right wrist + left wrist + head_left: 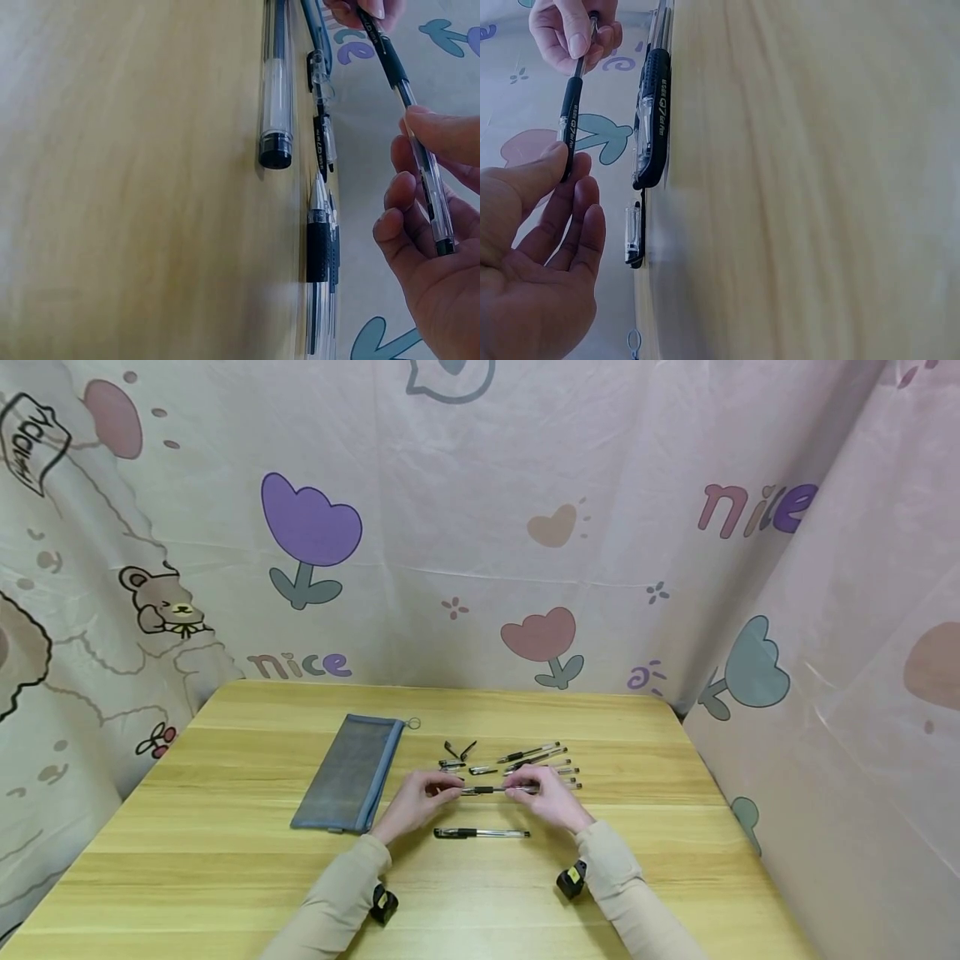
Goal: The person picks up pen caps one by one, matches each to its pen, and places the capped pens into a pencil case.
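Note:
Both hands hold one gel pen (pixel 486 790) level above the table. My left hand (pixel 420 797) pinches its black cap end between thumb and forefinger; the left wrist view shows the cap (pixel 569 139) with white lettering. The clear barrel (pixel 429 176) rests in my right hand (pixel 551 793), gripped by thumb and fingers, with the black end plug near the palm. Closer to me, a capped gel pen (pixel 482 833) lies crosswise on the table. Beyond the hands are several pens without caps (pixel 534 752), partly hidden by the right hand, and several loose black caps (pixel 452 765).
A grey-blue mesh zip pouch (pixel 341 777) lies flat left of the pens, its ring pull (pixel 413 723) at the far corner. The wooden table (pixel 225 860) meets a patterned curtain (pixel 420 635) at the back and sides.

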Action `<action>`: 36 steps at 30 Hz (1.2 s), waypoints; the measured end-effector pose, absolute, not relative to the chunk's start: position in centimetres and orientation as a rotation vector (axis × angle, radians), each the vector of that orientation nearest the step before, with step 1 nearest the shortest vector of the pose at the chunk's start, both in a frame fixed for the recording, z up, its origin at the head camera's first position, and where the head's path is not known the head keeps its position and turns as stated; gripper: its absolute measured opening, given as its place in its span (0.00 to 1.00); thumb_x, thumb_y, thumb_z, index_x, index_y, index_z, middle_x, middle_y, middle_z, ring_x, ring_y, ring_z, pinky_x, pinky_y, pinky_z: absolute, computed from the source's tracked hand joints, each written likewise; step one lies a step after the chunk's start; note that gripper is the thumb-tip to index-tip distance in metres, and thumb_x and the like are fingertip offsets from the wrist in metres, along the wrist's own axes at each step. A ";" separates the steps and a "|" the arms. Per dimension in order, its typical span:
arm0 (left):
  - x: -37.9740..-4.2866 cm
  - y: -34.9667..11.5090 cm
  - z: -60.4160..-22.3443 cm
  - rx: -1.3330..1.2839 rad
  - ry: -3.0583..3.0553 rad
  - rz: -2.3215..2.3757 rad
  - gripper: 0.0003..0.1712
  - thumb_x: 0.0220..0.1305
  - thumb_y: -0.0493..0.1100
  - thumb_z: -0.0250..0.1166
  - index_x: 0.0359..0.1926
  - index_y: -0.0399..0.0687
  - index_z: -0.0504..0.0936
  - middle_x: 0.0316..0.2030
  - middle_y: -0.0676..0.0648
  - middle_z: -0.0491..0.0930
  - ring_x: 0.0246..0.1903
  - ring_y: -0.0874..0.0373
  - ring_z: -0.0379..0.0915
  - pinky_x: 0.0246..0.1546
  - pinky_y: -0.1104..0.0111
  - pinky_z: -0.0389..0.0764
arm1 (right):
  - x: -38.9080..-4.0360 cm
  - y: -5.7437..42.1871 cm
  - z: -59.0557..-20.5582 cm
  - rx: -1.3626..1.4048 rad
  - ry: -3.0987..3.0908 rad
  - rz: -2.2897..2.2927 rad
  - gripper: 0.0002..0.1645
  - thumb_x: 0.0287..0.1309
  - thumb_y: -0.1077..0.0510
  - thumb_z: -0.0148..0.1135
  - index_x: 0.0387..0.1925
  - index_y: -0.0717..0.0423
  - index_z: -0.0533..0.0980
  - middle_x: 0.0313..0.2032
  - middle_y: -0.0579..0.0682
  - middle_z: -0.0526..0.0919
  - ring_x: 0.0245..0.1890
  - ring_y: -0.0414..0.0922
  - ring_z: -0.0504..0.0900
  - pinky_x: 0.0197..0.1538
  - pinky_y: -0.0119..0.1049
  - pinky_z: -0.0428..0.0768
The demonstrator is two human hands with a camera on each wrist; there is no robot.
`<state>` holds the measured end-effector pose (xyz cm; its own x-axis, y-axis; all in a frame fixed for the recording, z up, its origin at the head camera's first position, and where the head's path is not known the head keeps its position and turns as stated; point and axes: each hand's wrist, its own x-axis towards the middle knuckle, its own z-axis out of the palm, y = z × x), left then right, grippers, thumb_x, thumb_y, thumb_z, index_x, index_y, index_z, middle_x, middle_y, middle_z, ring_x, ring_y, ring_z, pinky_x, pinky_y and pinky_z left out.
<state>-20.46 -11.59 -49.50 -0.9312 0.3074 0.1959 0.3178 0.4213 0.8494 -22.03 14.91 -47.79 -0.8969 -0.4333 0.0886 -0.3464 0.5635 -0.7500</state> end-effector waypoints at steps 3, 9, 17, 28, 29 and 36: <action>-20.4 -11.5 -49.5 -0.565 -2.639 -1.593 0.12 0.67 0.40 0.67 0.47 0.38 0.88 0.46 0.41 0.88 0.39 0.57 0.81 0.37 0.75 0.78 | -22.0 14.9 -47.8 -0.680 2.682 -1.261 0.10 0.63 0.59 0.66 0.45 0.53 0.84 0.47 0.51 0.87 0.51 0.50 0.83 0.61 0.54 0.77; -20.3 -11.3 -49.6 -0.566 -2.618 -1.589 0.11 0.67 0.38 0.66 0.46 0.38 0.88 0.46 0.41 0.88 0.42 0.52 0.84 0.41 0.74 0.80 | -21.9 14.7 -47.9 -0.709 2.704 -1.264 0.08 0.62 0.60 0.66 0.43 0.53 0.85 0.44 0.50 0.88 0.47 0.46 0.83 0.57 0.48 0.80; -20.1 -11.2 -49.7 -0.504 -2.600 -1.603 0.09 0.66 0.36 0.67 0.45 0.38 0.88 0.48 0.40 0.87 0.44 0.50 0.84 0.43 0.73 0.81 | -21.9 14.3 -47.9 -0.755 2.720 -1.280 0.07 0.62 0.61 0.65 0.42 0.54 0.85 0.42 0.51 0.88 0.45 0.47 0.84 0.54 0.46 0.81; -19.7 -10.7 -49.3 -0.454 -2.573 -1.609 0.07 0.64 0.34 0.68 0.42 0.40 0.89 0.45 0.41 0.88 0.41 0.53 0.84 0.41 0.73 0.81 | -21.7 14.0 -47.7 -0.704 2.694 -1.339 0.06 0.61 0.63 0.66 0.40 0.57 0.85 0.41 0.52 0.88 0.42 0.45 0.83 0.50 0.39 0.82; -19.6 -10.7 -49.3 -0.458 -2.568 -1.607 0.07 0.64 0.34 0.68 0.42 0.41 0.89 0.44 0.41 0.88 0.40 0.54 0.84 0.40 0.73 0.81 | -21.8 14.0 -47.7 -0.709 2.692 -1.343 0.06 0.61 0.63 0.66 0.40 0.57 0.85 0.41 0.53 0.87 0.41 0.45 0.83 0.49 0.37 0.82; -19.6 -10.6 -49.5 -0.447 -2.558 -1.576 0.06 0.63 0.33 0.69 0.40 0.44 0.90 0.42 0.42 0.88 0.36 0.57 0.83 0.38 0.74 0.81 | -21.9 14.0 -47.9 -0.730 2.701 -1.349 0.06 0.61 0.64 0.66 0.39 0.57 0.85 0.39 0.52 0.87 0.39 0.42 0.82 0.45 0.31 0.80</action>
